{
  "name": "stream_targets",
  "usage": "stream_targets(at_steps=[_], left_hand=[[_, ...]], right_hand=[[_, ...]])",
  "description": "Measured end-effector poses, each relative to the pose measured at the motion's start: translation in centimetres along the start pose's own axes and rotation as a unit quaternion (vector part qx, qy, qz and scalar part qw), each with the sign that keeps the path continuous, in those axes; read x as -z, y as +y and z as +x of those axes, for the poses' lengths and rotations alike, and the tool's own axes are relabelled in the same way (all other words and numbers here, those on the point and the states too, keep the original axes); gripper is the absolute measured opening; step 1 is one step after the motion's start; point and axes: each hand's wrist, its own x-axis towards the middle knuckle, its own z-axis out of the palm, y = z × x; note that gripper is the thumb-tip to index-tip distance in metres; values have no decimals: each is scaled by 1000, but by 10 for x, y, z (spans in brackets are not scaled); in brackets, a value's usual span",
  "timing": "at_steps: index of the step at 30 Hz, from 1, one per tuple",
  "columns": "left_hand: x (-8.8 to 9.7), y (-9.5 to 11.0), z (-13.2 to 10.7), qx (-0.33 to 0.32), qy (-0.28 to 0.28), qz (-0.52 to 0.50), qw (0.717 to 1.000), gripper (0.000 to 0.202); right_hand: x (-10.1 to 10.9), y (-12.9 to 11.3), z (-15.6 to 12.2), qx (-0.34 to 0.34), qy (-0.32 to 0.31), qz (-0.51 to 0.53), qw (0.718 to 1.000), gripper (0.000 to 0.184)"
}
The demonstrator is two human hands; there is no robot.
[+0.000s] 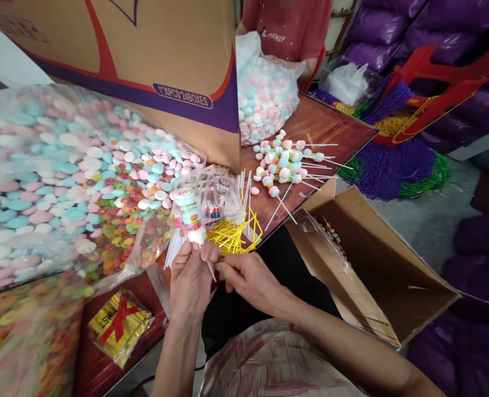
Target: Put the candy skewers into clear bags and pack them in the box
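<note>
My left hand (193, 275) is closed around the gathered neck of a wrapped marshmallow lollipop (189, 212), which stands upright with its white stick slanting out below the fingers. Close beside it, my right hand (244, 274) has its fingers pinched together near the stick; what they hold, if anything, is hidden. Just beyond the hands lies a heap of yellow twist ties (231, 236). Printed clear wrappers (223, 193) are stacked behind the lollipop. Unwrapped marshmallow sticks (283, 162) are piled farther right on the table.
Left, a large clear bag (33, 182) holds pastel candies and ring gummies. A tall carton (145, 60) stands behind. A pack of twist ties (119, 325) lies front left. An open cardboard box (376, 259) sits to the right. Across the table, a person in a red shirt (288, 30) is beside another candy bag (264, 91).
</note>
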Motion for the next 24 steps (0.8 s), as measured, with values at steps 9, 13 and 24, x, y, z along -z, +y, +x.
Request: stream_targets(at_steps=[9,13,24], left_hand=[[-15,-20,17,41,-7,23,999,35],[-15,-27,19,51,-20,30,998,29],[-6,-27,20,59,-10,10,998,31]], right_hand=[[61,28,29,13,199,-557,807,13],[47,35,39,25,207,-609,766,15],[49,45,51,30,219,-538,814,14]])
